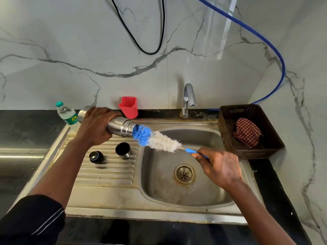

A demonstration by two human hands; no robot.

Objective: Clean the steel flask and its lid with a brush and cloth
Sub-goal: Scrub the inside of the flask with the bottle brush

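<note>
My left hand (96,125) grips the steel flask (120,127) on its side above the drainboard, its open mouth pointing right toward the basin. My right hand (218,167) holds the thin blue handle of a bottle brush (157,138). The brush's blue bristle tip is at the flask's mouth; its white bristles are outside, over the basin. On the ribbed drainboard stand a black stopper (96,157) and the steel cup lid (123,150). A red checked cloth (247,132) lies in the brown basket.
The steel sink (159,191) has a drain (184,173) in its basin and a tap (188,99) behind. A red holder (128,106) and a plastic water bottle (68,114) stand at the back. The brown basket (272,149) sits on the right counter.
</note>
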